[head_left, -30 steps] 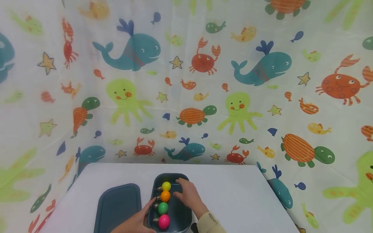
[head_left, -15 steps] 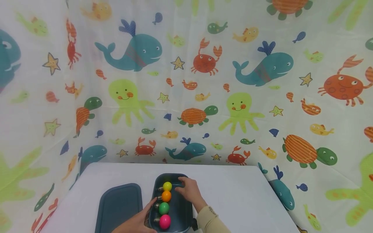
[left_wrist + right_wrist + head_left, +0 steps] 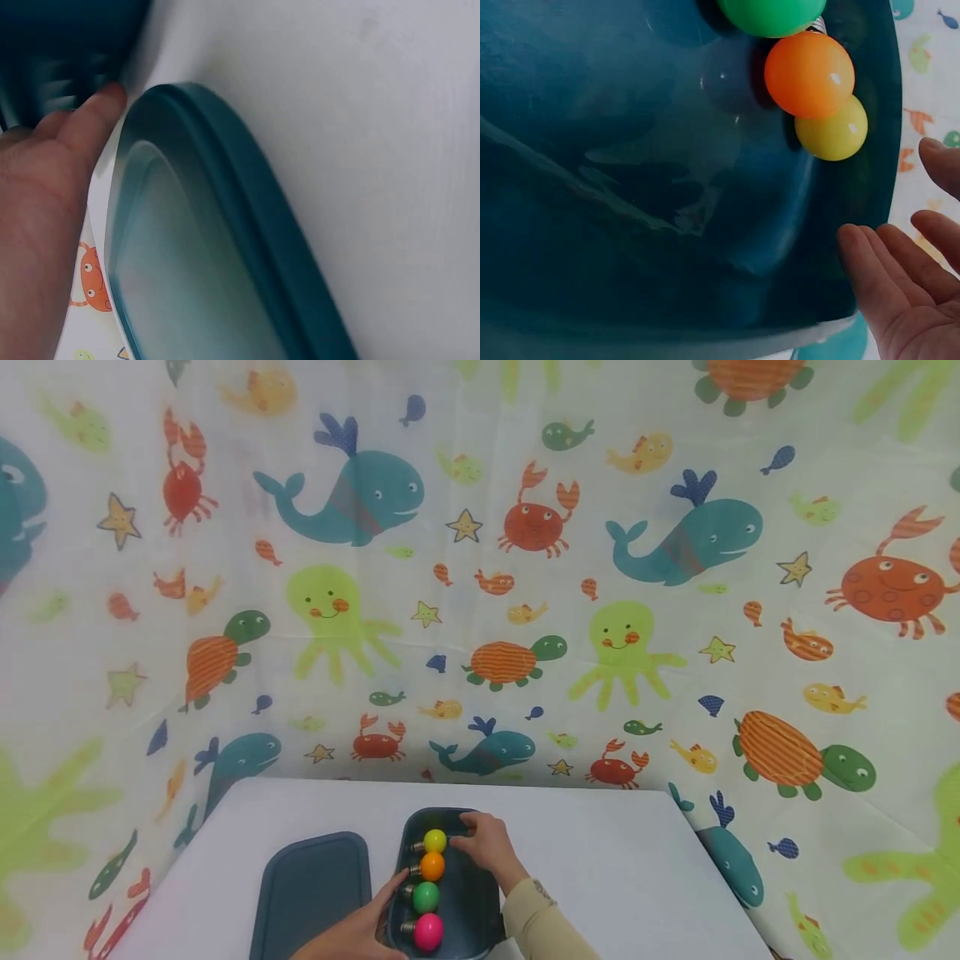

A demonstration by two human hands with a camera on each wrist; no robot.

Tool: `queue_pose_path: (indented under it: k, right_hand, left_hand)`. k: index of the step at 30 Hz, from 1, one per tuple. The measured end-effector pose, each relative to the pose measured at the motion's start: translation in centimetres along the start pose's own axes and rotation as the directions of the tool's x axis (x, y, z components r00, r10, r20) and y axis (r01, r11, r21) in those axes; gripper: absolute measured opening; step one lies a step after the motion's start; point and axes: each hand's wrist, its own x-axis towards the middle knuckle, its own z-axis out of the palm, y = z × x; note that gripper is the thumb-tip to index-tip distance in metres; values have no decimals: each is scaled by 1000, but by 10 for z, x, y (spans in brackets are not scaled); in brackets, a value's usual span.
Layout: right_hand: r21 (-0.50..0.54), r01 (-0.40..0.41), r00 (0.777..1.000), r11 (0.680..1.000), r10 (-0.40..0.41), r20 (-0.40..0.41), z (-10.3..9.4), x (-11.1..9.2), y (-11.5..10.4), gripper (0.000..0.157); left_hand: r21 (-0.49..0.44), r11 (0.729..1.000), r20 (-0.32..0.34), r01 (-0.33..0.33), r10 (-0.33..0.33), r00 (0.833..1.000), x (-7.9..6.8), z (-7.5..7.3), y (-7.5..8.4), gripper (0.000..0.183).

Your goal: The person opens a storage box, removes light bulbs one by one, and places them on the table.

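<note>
A dark blue-green box (image 3: pixel 465 935) holds a row of round light bulbs with metal screw bases pointing left. From far to near, these are a yellow bulb (image 3: pixel 435 841), an orange bulb (image 3: pixel 432 867), a green bulb (image 3: pixel 426 897) and a pink bulb (image 3: pixel 428 932). My left hand (image 3: pixel 358 933) is against the box's left side, fingers extended. At the far right corner, my right hand (image 3: pixel 489 846) reaches over the rim, fingers spread and relaxed, thumb close to the yellow bulb. The right wrist view shows these fingers (image 3: pixel 870 277) beside the box wall, holding nothing.
A flat lid (image 3: pixel 315 893) of matching colour lies on the white table (image 3: pixel 615 877), left of the box. Behind the table hangs a white curtain (image 3: pixel 480 610) printed with sea animals. The table's far edge meets it.
My right hand's thumb has shifted away from me along the box, from beside the orange bulb to beside the yellow one. My left hand stays against the box; the head view has shifted slightly.
</note>
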Motion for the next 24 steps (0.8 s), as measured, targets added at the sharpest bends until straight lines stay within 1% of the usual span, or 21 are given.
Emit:
queue_pose_path:
  k: [5, 9, 16, 19, 24]
  right_hand:
    - [11, -4, 1000, 1000, 4, 2, 2, 3, 2, 44]
    - [17, -7, 1000, 1000, 7, 1, 6, 5, 5, 45]
    - [65, -8, 1000, 998, 7, 10, 12, 14, 7, 44]
    - [60, -2, 1000, 998, 1, 14, 15, 17, 7, 44]
    - [43, -27, 1000, 999, 27, 12, 16, 19, 10, 45]
  left_hand:
    - [-12, 1000, 17, -15, 15, 1000, 2, -1, 0, 100]
    - [-41, 999, 30, -22, 23, 999, 3, -1, -1, 100]
    - [-28, 998, 42, -56, 57, 997, 4, -7, -2, 99]
    - [-34, 997, 55, -65, 67, 996, 3, -9, -3, 99]
    - [-55, 996, 71, -67, 71, 995, 3, -11, -6, 98]
